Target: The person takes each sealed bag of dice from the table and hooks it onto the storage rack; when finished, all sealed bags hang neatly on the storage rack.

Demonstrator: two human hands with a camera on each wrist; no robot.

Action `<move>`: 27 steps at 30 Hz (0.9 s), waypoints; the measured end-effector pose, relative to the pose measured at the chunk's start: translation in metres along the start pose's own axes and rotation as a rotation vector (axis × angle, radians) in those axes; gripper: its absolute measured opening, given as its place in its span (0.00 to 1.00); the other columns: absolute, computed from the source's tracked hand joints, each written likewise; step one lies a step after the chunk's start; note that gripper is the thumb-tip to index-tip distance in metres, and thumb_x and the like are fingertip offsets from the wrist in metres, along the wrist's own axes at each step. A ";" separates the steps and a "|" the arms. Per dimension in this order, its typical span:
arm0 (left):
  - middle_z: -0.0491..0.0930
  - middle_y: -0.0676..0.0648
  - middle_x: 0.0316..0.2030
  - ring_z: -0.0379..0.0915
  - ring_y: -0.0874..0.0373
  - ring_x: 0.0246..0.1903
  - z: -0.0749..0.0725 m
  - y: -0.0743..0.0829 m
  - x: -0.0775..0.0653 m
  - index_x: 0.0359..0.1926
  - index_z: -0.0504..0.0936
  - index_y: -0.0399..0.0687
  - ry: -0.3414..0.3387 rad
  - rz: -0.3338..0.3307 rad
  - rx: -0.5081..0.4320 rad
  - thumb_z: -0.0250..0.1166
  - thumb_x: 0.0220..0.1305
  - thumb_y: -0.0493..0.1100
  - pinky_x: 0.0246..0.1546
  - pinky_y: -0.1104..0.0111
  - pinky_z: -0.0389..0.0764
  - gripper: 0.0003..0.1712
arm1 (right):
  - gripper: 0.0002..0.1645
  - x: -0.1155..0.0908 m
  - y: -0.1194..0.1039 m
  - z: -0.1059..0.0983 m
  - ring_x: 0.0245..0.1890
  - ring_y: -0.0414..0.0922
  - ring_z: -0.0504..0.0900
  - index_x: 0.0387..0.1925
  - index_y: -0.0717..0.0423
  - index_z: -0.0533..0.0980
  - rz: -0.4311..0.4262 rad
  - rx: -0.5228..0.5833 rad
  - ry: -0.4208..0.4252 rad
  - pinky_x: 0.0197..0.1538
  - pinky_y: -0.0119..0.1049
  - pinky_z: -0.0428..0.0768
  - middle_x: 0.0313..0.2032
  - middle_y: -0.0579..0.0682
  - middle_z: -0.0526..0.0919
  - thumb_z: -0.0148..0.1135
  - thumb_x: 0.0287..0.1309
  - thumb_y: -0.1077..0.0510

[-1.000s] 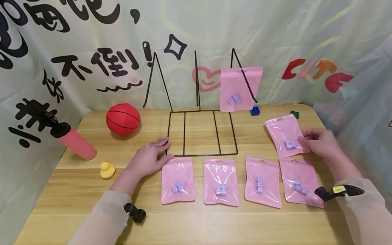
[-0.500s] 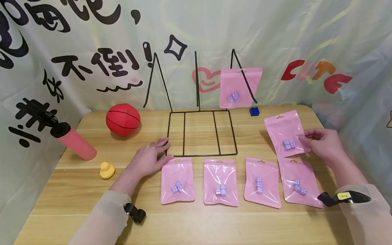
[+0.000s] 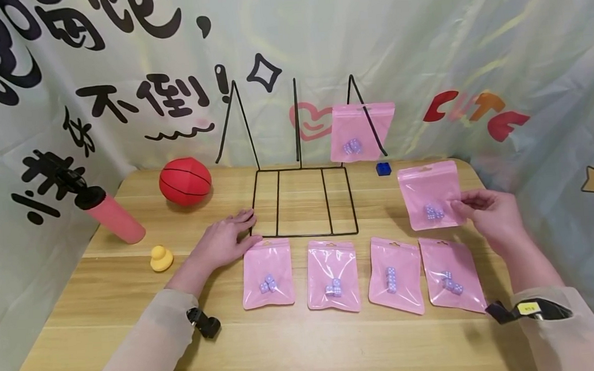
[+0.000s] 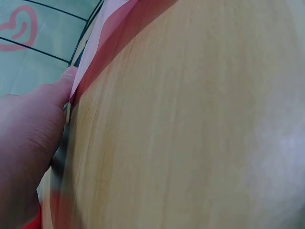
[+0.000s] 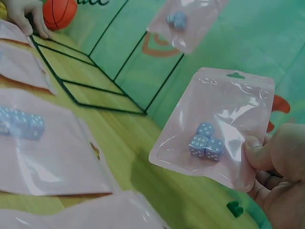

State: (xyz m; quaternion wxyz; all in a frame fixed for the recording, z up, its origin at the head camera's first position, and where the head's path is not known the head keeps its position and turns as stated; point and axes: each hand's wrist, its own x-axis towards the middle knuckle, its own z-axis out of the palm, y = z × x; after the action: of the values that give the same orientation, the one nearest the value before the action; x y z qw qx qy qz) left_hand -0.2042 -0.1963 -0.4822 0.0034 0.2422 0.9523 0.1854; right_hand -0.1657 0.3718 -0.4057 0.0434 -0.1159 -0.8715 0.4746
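Note:
My right hand (image 3: pixel 490 215) pinches the right edge of a pink zip bag (image 3: pixel 430 196) between thumb and fingers. In the right wrist view, purple dice (image 5: pixel 206 142) with white dots show through this bag, held up off the table. The left hand (image 3: pixel 225 239) rests with fairly straight fingers at the front left corner of a black wire rack (image 3: pixel 305 235). Its thumb lies near the top of another pink bag (image 3: pixel 267 274). Another bag with dice (image 3: pixel 360 132) hangs from the rack's right hook (image 3: pixel 373 125). The middle and left hooks carry nothing.
Several dice bags (image 3: pixel 332 275) lie in a row before the rack. At the left are a red ball (image 3: pixel 185 182), a yellow duck (image 3: pixel 161 258) and a pink bottle (image 3: pixel 115 218). A blue block (image 3: pixel 384 169) sits behind right, and a green block (image 5: pixel 235 208) shows in the right wrist view.
The right hand has lifted its bag off the table and away from the bag in front, turning it more upright. The hanging bag has shifted slightly. My left hand stays put.

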 end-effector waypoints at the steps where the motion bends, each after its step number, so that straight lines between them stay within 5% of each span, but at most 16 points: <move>1: 0.67 0.46 0.76 0.65 0.42 0.74 0.000 0.000 0.000 0.74 0.75 0.47 0.002 0.002 -0.001 0.66 0.74 0.63 0.70 0.43 0.69 0.38 | 0.21 -0.002 -0.002 0.000 0.36 0.37 0.80 0.56 0.66 0.81 -0.009 0.016 0.003 0.36 0.24 0.81 0.35 0.30 0.85 0.69 0.72 0.54; 27: 0.68 0.46 0.76 0.65 0.42 0.74 0.000 0.002 0.000 0.74 0.75 0.48 0.000 -0.009 -0.002 0.66 0.74 0.63 0.69 0.42 0.69 0.37 | 0.07 -0.050 -0.064 0.027 0.32 0.36 0.85 0.45 0.67 0.86 -0.278 0.214 -0.001 0.39 0.22 0.83 0.34 0.39 0.89 0.71 0.65 0.70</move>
State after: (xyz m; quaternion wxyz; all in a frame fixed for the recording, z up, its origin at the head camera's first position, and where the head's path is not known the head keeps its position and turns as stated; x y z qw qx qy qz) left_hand -0.2038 -0.1950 -0.4811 0.0046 0.2379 0.9532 0.1864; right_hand -0.1329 0.3046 -0.3651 0.1202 0.0115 -0.8237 0.5540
